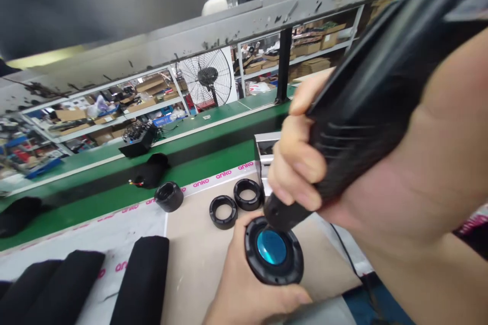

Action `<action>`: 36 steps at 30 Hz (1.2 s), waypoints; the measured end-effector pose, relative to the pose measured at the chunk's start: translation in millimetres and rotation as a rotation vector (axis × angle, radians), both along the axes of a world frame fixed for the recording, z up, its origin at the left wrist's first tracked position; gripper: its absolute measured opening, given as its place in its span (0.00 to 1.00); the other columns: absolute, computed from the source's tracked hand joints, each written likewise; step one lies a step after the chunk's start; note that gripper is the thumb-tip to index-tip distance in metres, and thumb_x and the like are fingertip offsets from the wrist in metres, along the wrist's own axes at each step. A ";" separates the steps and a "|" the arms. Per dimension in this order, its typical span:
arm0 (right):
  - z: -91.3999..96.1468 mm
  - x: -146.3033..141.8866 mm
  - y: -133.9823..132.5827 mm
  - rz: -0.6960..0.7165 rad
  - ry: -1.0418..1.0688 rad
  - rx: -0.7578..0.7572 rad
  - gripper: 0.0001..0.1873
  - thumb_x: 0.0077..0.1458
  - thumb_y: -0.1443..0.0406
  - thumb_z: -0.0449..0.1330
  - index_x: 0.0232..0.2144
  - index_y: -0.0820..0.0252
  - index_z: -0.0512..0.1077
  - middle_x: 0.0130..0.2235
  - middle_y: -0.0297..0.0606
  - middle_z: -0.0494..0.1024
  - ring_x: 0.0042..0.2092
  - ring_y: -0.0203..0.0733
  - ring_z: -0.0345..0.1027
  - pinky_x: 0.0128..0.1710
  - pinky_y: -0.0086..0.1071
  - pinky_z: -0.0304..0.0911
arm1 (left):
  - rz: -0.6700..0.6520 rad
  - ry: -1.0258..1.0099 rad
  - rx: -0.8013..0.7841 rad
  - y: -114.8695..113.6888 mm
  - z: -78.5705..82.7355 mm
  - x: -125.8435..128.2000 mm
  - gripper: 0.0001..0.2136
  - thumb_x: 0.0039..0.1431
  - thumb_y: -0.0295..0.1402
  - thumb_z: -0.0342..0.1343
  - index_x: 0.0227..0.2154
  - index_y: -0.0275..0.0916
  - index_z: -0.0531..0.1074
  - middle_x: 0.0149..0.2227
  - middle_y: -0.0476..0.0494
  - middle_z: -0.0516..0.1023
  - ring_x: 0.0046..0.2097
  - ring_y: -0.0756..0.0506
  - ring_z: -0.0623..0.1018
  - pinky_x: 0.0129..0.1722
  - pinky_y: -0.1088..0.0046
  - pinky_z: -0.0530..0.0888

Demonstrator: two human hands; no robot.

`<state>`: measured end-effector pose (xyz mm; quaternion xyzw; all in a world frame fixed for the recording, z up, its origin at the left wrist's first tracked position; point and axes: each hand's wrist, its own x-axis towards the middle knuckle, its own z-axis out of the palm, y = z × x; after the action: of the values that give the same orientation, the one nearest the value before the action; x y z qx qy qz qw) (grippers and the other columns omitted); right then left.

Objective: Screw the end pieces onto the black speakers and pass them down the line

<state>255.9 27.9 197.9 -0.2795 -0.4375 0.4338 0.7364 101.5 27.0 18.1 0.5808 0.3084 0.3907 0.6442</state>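
Note:
My left hand point(244, 284) is wrapped round a black round speaker end piece point(253, 256) with a shiny blue disc point(271, 247) in its middle. My right hand point(301, 157) grips a long black tool that looks like an electric screwdriver point(354, 96). It slants down from the upper right, its lower end at the rim of the round piece. The tip itself is hard to make out. Just beyond my left hand lie two black rings point(223, 212), side by side on the beige work surface point(198, 264).
A black cylindrical part point(169, 196) stands farther left. Several black fabric-covered cylinders point(141, 279) lie at the front left. Past the printed border runs a green belt point(206, 147) with dark parts on it. A grey beam point(213, 30) crosses above; a fan point(208, 78) and shelves stand behind.

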 end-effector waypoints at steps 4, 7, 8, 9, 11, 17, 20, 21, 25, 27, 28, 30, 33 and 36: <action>-4.8 -20.7 4.4 0.205 0.033 -0.013 0.32 0.50 0.31 0.72 0.31 0.49 0.78 0.16 0.30 0.71 0.13 0.45 0.60 0.08 0.35 0.57 | -0.052 -0.046 0.038 0.5 2.6 -0.6 0.49 0.35 0.51 0.85 0.60 0.40 0.71 0.53 0.35 0.83 0.57 0.28 0.81 0.59 0.48 0.80; -9.8 -26.7 5.3 0.258 -0.055 -0.047 0.35 0.50 0.27 0.68 0.31 0.50 0.79 0.17 0.32 0.71 0.13 0.47 0.60 0.08 0.38 0.57 | -0.092 -0.069 0.068 1.9 1.7 -3.2 0.49 0.41 0.49 0.84 0.64 0.38 0.68 0.54 0.35 0.83 0.57 0.28 0.81 0.60 0.47 0.79; -11.8 -27.3 5.3 0.260 -0.079 -0.052 0.36 0.49 0.27 0.68 0.30 0.51 0.78 0.17 0.32 0.70 0.13 0.46 0.59 0.09 0.37 0.56 | -0.095 -0.070 0.076 2.4 2.0 -3.9 0.50 0.41 0.48 0.84 0.65 0.38 0.68 0.55 0.34 0.83 0.57 0.28 0.81 0.60 0.47 0.79; -14.1 -27.6 5.3 0.272 -0.099 -0.052 0.37 0.48 0.27 0.69 0.27 0.52 0.76 0.17 0.33 0.69 0.13 0.44 0.59 0.09 0.35 0.54 | -0.094 -0.068 0.081 2.7 2.8 -4.4 0.51 0.40 0.48 0.85 0.65 0.38 0.68 0.56 0.34 0.83 0.58 0.27 0.81 0.61 0.47 0.79; -19.1 -28.0 5.4 0.312 -0.122 -0.052 0.37 0.47 0.29 0.72 0.23 0.54 0.71 0.17 0.33 0.67 0.14 0.40 0.58 0.10 0.32 0.49 | -0.081 -0.052 0.079 3.1 5.1 -5.1 0.51 0.38 0.48 0.85 0.65 0.38 0.69 0.58 0.34 0.82 0.60 0.26 0.80 0.62 0.47 0.78; -25.5 -35.7 8.8 0.401 -0.150 -0.052 0.29 0.48 0.44 0.81 0.25 0.54 0.70 0.22 0.30 0.67 0.20 0.37 0.60 0.17 0.30 0.55 | -0.056 0.022 0.064 -0.3 11.7 -6.2 0.50 0.36 0.48 0.86 0.63 0.39 0.72 0.56 0.35 0.83 0.61 0.23 0.80 0.63 0.45 0.79; -23.7 -40.7 10.2 0.409 -0.151 -0.022 0.26 0.49 0.49 0.82 0.25 0.54 0.71 0.21 0.28 0.67 0.19 0.35 0.59 0.15 0.28 0.54 | -0.036 0.016 0.062 -3.2 12.5 -6.9 0.49 0.38 0.47 0.85 0.63 0.38 0.72 0.53 0.35 0.84 0.61 0.23 0.80 0.64 0.43 0.78; -23.3 -41.9 10.5 0.418 -0.162 0.007 0.24 0.51 0.51 0.81 0.25 0.54 0.72 0.22 0.28 0.67 0.19 0.35 0.59 0.16 0.28 0.54 | -0.037 0.009 0.058 -3.9 12.2 -7.3 0.48 0.39 0.47 0.85 0.63 0.38 0.72 0.52 0.36 0.85 0.61 0.23 0.80 0.65 0.42 0.77; -23.8 -44.7 10.9 0.440 -0.193 0.028 0.24 0.52 0.52 0.80 0.22 0.54 0.71 0.21 0.28 0.66 0.18 0.34 0.57 0.16 0.29 0.53 | -0.040 -0.004 0.051 -5.3 7.8 -9.3 0.47 0.39 0.40 0.85 0.62 0.38 0.71 0.57 0.34 0.82 0.65 0.22 0.78 0.67 0.43 0.75; -23.7 -43.6 10.3 0.483 -0.215 -0.039 0.24 0.49 0.53 0.82 0.23 0.54 0.72 0.20 0.28 0.67 0.19 0.35 0.57 0.16 0.29 0.55 | -0.031 -0.016 0.046 -6.1 5.1 -9.6 0.46 0.40 0.36 0.84 0.63 0.39 0.69 0.62 0.33 0.78 0.66 0.24 0.77 0.68 0.45 0.74; -23.1 -41.3 9.7 0.483 -0.223 -0.058 0.23 0.49 0.52 0.82 0.25 0.53 0.74 0.20 0.28 0.68 0.19 0.36 0.58 0.16 0.29 0.56 | -0.025 -0.025 0.041 -6.6 4.2 -9.3 0.47 0.40 0.34 0.84 0.63 0.40 0.68 0.65 0.33 0.76 0.66 0.24 0.76 0.68 0.46 0.73; -21.5 -31.9 8.6 0.401 -0.217 -0.035 0.20 0.52 0.49 0.81 0.29 0.51 0.78 0.20 0.29 0.70 0.18 0.38 0.60 0.16 0.31 0.58 | -0.011 -0.047 0.010 -7.5 3.5 -8.1 0.49 0.38 0.33 0.84 0.64 0.41 0.65 0.66 0.32 0.74 0.66 0.25 0.75 0.69 0.46 0.71; -22.2 -5.8 11.9 0.037 -0.115 0.103 0.22 0.49 0.43 0.80 0.30 0.48 0.79 0.19 0.27 0.69 0.16 0.37 0.58 0.14 0.32 0.56 | 0.019 -0.032 -0.062 -7.8 4.6 -6.3 0.54 0.32 0.31 0.85 0.63 0.43 0.60 0.62 0.34 0.76 0.64 0.28 0.76 0.69 0.47 0.69; -34.8 24.4 25.0 -0.317 -0.072 0.130 0.26 0.43 0.46 0.84 0.24 0.52 0.77 0.19 0.29 0.67 0.18 0.36 0.60 0.15 0.32 0.57 | 0.011 0.002 -0.096 -6.5 5.2 -6.3 0.54 0.28 0.28 0.85 0.61 0.44 0.62 0.59 0.38 0.77 0.60 0.31 0.78 0.66 0.51 0.71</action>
<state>280.4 52.9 163.1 -0.3123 -0.4412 0.2728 0.7959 95.1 20.5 23.3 0.5481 0.3304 0.3784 0.6688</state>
